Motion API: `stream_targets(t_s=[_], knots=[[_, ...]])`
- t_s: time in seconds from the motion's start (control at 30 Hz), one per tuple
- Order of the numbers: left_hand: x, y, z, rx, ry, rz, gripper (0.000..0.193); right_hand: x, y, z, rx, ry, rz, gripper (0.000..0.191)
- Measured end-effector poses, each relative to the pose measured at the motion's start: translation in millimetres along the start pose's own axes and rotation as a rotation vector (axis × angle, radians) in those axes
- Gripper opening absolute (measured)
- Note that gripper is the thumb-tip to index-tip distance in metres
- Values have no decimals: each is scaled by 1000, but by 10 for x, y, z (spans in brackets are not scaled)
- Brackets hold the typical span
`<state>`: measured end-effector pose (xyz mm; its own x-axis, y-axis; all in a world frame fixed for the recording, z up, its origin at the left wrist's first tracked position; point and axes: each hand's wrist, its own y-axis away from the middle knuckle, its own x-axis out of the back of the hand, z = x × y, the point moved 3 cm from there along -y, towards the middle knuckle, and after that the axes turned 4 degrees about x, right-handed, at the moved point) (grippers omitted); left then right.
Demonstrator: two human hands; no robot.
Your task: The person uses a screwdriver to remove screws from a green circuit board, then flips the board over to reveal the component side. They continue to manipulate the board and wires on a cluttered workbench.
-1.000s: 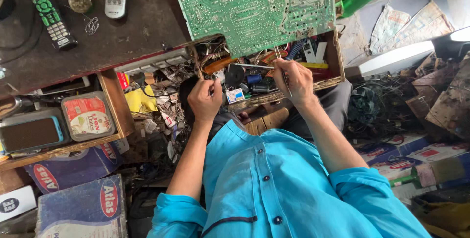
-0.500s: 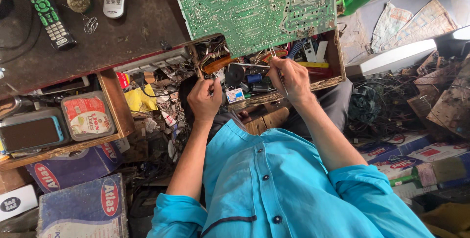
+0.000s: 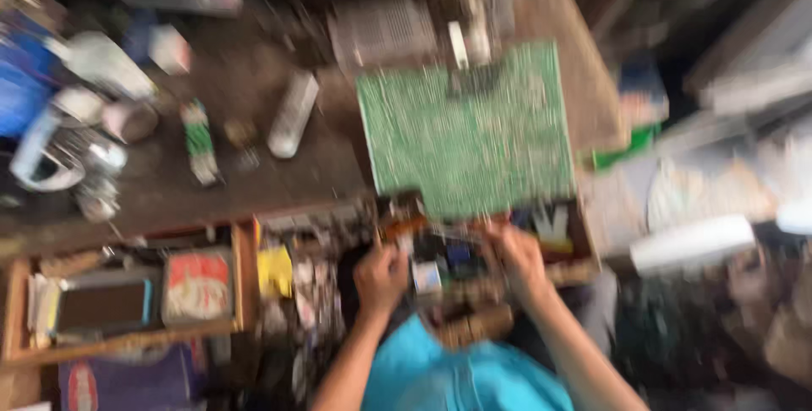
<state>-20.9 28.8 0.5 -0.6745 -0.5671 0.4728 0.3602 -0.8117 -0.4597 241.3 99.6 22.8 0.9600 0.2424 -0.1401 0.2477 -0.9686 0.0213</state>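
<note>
View blurred; left hand (image 3: 381, 276) and right hand (image 3: 518, 260) in cluttered drawer (image 3: 440, 271), near green circuit board (image 3: 469, 136) on counter (image 3: 254, 174); grips indiscernible.

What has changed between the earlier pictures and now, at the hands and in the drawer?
Mainly the view changed: it now shows more of the dark table and is blurred by motion. The left hand and right hand remain in the open drawer under the green circuit board. Blur hides what they grip. The two remotes lie as before.

Blurred view, both hands (image 3: 448, 271) in cluttered drawer (image 3: 575, 271), green circuit board (image 3: 469, 136) above
</note>
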Motion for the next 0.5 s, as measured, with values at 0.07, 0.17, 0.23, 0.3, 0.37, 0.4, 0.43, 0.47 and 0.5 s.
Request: stream_targets(t_s=[0.07,0.17,0.23,0.3,0.37,0.4,0.43,0.47,0.5], knots=[[19,-20,49,-4,-12,23,23,-11,-48,-113,353,381,42,24],[22,-30,77,32,13,17,23,-103,-27,-255,849,947,-36,24],[18,-28,75,39,25,17,22,-98,-27,-291,824,948,-41,31],[15,-24,68,41,28,13,22,-99,-4,-330,807,899,-54,35],[17,-24,64,43,30,11,21,-106,7,-356,753,874,-62,36],[18,-27,65,42,32,11,21,-111,6,-367,727,861,-66,36],[19,-32,67,47,34,9,21,-121,9,-382,746,871,-65,37],[23,-35,69,52,37,7,21,-133,9,-394,764,881,-66,38],[24,-36,75,58,39,4,21,-139,9,-403,781,891,-67,38]])
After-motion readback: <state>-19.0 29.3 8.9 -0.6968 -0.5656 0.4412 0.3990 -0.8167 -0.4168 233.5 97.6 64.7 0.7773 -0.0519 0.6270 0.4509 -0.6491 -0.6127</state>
